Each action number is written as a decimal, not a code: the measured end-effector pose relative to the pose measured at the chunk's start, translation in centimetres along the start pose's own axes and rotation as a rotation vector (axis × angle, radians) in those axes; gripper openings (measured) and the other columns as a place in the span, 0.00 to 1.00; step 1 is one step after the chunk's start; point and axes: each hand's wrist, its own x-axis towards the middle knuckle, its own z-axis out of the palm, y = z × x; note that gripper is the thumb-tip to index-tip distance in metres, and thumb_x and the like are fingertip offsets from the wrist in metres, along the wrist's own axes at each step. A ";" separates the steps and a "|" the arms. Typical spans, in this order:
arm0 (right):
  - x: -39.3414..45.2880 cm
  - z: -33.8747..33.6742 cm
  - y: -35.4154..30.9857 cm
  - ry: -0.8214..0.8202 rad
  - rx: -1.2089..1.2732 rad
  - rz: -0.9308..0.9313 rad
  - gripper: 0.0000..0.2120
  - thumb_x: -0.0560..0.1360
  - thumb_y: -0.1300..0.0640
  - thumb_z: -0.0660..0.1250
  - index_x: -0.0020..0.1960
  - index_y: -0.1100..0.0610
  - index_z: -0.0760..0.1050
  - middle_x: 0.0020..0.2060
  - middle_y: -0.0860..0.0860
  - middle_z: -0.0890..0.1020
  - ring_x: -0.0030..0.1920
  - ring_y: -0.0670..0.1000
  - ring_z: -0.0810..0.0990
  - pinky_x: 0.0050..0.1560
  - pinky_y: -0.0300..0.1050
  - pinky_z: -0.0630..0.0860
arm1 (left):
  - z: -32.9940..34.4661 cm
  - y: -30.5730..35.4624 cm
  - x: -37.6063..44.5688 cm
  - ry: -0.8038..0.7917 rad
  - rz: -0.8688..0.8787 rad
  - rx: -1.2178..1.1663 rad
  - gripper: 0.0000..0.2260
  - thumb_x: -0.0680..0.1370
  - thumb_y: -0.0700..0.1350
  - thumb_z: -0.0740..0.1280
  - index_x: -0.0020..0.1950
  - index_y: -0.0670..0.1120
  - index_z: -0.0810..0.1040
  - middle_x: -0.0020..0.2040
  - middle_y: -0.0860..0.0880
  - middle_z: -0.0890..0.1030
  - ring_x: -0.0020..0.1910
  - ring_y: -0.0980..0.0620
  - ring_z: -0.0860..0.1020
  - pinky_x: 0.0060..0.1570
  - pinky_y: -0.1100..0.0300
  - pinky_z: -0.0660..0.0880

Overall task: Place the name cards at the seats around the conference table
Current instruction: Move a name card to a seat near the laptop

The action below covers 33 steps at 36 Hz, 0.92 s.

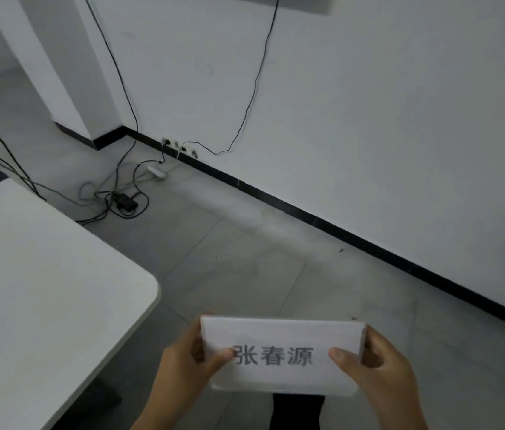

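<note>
- Both of your hands hold one name card (282, 355) in front of you, low in the view and over the floor (245, 259), not over the table.
- Your left hand (189, 364) pinches the card's left end, thumb on the printed face and fingers behind it; your right hand (378, 370) does the same at the right end.
- Its long axis runs left to right between your hands, printed characters facing you and upright.
- Off to your left lies the conference table (43, 290); its rounded corner is the nearest part, just beside your left hand's side of the card and a little ahead.
- Your left hand is nearer to the tabletop, so by my reading the card must travel leftward and forward to reach a seat position.
- No chairs or other cards show on the visible stretch of table, so you cannot tell from here which spot is meant.
- Cables (114, 197) tangle on the floor beyond the table's far edge, by the wall (369, 119).
</note>
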 end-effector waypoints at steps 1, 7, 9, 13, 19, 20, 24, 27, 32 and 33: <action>2.4 0.6 -1.0 -0.047 -0.018 -0.006 0.20 0.60 0.69 0.75 0.50 0.57 0.77 0.39 0.50 0.83 0.31 0.35 0.79 0.32 0.26 0.75 | 0.4 -0.1 1.7 0.031 -0.018 -0.021 0.15 0.55 0.55 0.73 0.39 0.62 0.75 0.33 0.67 0.82 0.33 0.68 0.80 0.35 0.73 0.76; 16.5 5.7 -9.3 -0.325 -0.106 -0.122 0.18 0.61 0.70 0.74 0.45 0.53 0.76 0.38 0.48 0.83 0.31 0.36 0.80 0.29 0.26 0.73 | 1.0 3.0 11.3 0.296 -0.038 -0.121 0.19 0.58 0.51 0.75 0.40 0.72 0.74 0.29 0.70 0.80 0.33 0.70 0.79 0.35 0.75 0.75; 20.3 8.4 -12.4 -0.409 -0.114 -0.168 0.20 0.60 0.71 0.74 0.44 0.50 0.76 0.31 0.39 0.83 0.30 0.33 0.79 0.28 0.25 0.72 | 0.4 4.1 14.2 0.419 -0.041 -0.128 0.29 0.63 0.39 0.76 0.40 0.74 0.73 0.26 0.68 0.80 0.30 0.73 0.77 0.33 0.79 0.72; 26.1 14.5 -16.6 -0.618 -0.168 -0.228 0.21 0.59 0.66 0.77 0.47 0.48 0.77 0.34 0.43 0.85 0.37 0.38 0.82 0.34 0.27 0.75 | -1.2 4.6 17.8 0.563 -0.118 -0.227 0.26 0.61 0.43 0.77 0.56 0.51 0.73 0.32 0.57 0.83 0.31 0.73 0.77 0.33 0.79 0.73; 29.3 24.7 -18.1 -0.841 -0.337 -0.238 0.25 0.60 0.70 0.75 0.55 0.61 0.76 0.45 0.58 0.82 0.30 0.31 0.77 0.32 0.24 0.72 | -5.6 2.8 19.8 0.804 -0.249 -0.260 0.25 0.48 0.56 0.80 0.40 0.72 0.74 0.31 0.62 0.83 0.32 0.64 0.81 0.34 0.75 0.75; 29.6 26.2 -18.2 -0.872 -0.367 -0.247 0.25 0.60 0.71 0.75 0.56 0.61 0.75 0.44 0.58 0.81 0.29 0.31 0.77 0.31 0.24 0.72 | -6.3 2.4 20.1 0.811 -0.260 -0.234 0.26 0.54 0.47 0.81 0.39 0.73 0.74 0.30 0.60 0.83 0.33 0.63 0.82 0.33 0.76 0.74; 30.3 35.7 -21.0 -1.040 -0.458 -0.339 0.24 0.61 0.68 0.75 0.56 0.61 0.75 0.44 0.57 0.81 0.32 0.37 0.80 0.34 0.27 0.75 | -10.6 0.5 22.3 0.947 -0.325 -0.250 0.23 0.62 0.41 0.77 0.42 0.69 0.76 0.29 0.55 0.84 0.32 0.61 0.82 0.32 0.75 0.74; 29.2 41.8 -23.6 -1.154 -0.461 -0.427 0.27 0.62 0.64 0.75 0.60 0.60 0.73 0.45 0.52 0.80 0.43 0.47 0.80 0.43 0.36 0.78 | -13.8 -0.7 23.5 1.070 -0.337 -0.276 0.20 0.64 0.39 0.75 0.48 0.60 0.76 0.29 0.58 0.84 0.32 0.63 0.81 0.31 0.75 0.73; 27.1 50.4 -27.5 -1.332 -0.474 -0.554 0.28 0.62 0.65 0.75 0.61 0.61 0.72 0.49 0.54 0.80 0.45 0.49 0.79 0.38 0.26 0.75 | -19.2 -0.4 24.2 1.270 -0.391 -0.262 0.23 0.65 0.35 0.74 0.49 0.58 0.72 0.30 0.55 0.83 0.34 0.63 0.81 0.29 0.76 0.73; 26.6 52.0 -27.9 -1.377 -0.476 -0.569 0.28 0.62 0.65 0.75 0.61 0.61 0.72 0.50 0.54 0.80 0.46 0.49 0.79 0.38 0.26 0.76 | -20.1 -0.5 24.3 1.306 -0.404 -0.267 0.23 0.65 0.35 0.74 0.52 0.56 0.72 0.32 0.54 0.83 0.35 0.65 0.81 0.29 0.76 0.73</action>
